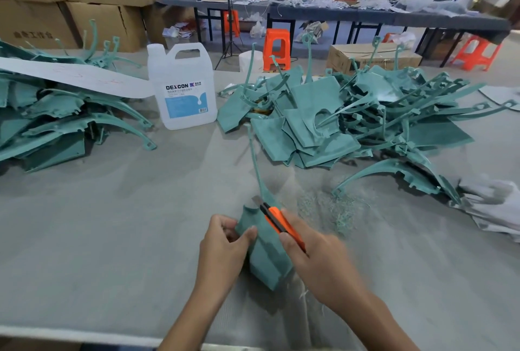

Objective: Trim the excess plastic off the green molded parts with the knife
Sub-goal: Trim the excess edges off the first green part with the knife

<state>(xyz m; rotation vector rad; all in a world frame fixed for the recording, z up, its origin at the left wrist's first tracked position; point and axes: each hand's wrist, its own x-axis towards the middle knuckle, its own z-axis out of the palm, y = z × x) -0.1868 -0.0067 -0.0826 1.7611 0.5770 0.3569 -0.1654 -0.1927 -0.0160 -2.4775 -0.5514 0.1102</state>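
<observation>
A green molded part (266, 255) is held just above the grey table (112, 224) near its front edge; its long thin arm points away from me. My left hand (225, 246) grips the part's left edge, thumb on top. My right hand (312, 257) holds an orange utility knife (277, 219), its blade lying against the part's upper edge near the base of the arm. A heap of green shavings (334, 210) lies just right of the knife.
One pile of green parts (351, 120) fills the right back of the table and another pile (56, 120) the left. A white DEXCON jug (183, 89) stands between them. Crumpled grey plastic (495, 204) lies at far right. Cardboard boxes, orange stools and people are behind.
</observation>
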